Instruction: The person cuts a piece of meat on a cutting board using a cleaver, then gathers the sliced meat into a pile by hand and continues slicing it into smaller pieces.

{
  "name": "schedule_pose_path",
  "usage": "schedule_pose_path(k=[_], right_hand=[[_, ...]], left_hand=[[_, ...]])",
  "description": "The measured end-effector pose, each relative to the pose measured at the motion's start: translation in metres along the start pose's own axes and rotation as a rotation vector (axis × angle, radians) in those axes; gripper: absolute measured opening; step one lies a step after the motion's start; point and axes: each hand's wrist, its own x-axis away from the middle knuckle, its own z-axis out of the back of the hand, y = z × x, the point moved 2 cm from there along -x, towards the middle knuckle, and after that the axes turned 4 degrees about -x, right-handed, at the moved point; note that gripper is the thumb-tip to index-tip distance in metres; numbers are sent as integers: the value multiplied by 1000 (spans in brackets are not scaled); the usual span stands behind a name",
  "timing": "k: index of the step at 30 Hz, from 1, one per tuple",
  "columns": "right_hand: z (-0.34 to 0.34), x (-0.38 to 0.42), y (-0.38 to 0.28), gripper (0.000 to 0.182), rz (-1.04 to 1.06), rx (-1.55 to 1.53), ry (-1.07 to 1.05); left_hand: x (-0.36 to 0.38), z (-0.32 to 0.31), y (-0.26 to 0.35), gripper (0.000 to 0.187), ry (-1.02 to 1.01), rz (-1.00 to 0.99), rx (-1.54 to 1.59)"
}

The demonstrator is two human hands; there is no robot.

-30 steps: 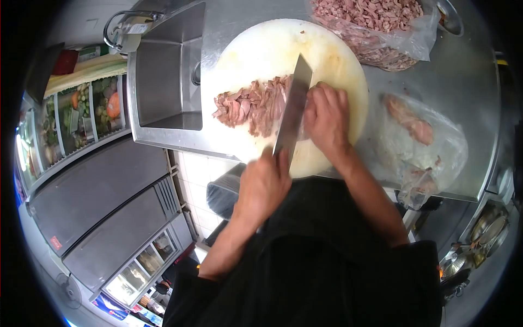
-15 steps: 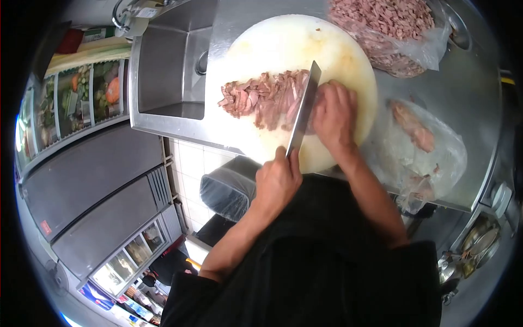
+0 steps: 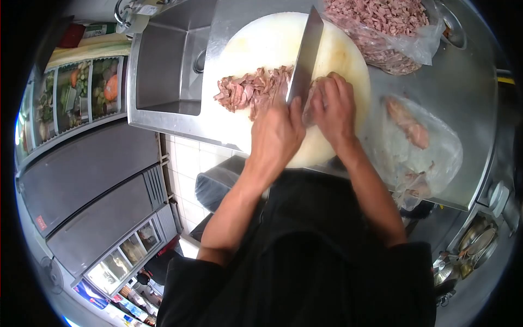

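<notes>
while the left hand [image 3: 278, 133] has its fingers tight on the knife [image 3: 305, 52], the right hand [image 3: 333, 106] fingers press the meat [image 3: 313, 90] just right of the blade, mid board [image 3: 256, 43].

free: far board [image 3: 261, 38] | blocked: sink [image 3: 163, 65] left, bags [image 3: 392, 27] right

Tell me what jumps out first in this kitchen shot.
The cleaver stands out, its blade over the round white cutting board, gripped by the left hand. Left of the blade lies a heap of sliced meat; the right hand presses the uncut piece just right of it.
</notes>
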Motion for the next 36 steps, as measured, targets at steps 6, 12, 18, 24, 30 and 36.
schedule_pose_path(k=[6,12,18,24,30,36], right_hand=[[-4,-1,-1,18,-11,13,20],[-4,1,0,17,5,11,20],[-9,-1,1,15,-13,23,6],[-6,0,5,18,-7,9,19],[-1,-2,4,15,-5,-38,3],[-3,-2,3,13,6,-10,7]], left_hand=[[49,4,-5,25,-124,83,-99],[78,3,-21,26,-178,124,-85],[32,-27,-17,29,-49,73,-79],[63,-21,-28,28,-72,60,-63],[-58,-46,-18,34,111,-110,57],[-31,-5,-1,35,8,31,71]])
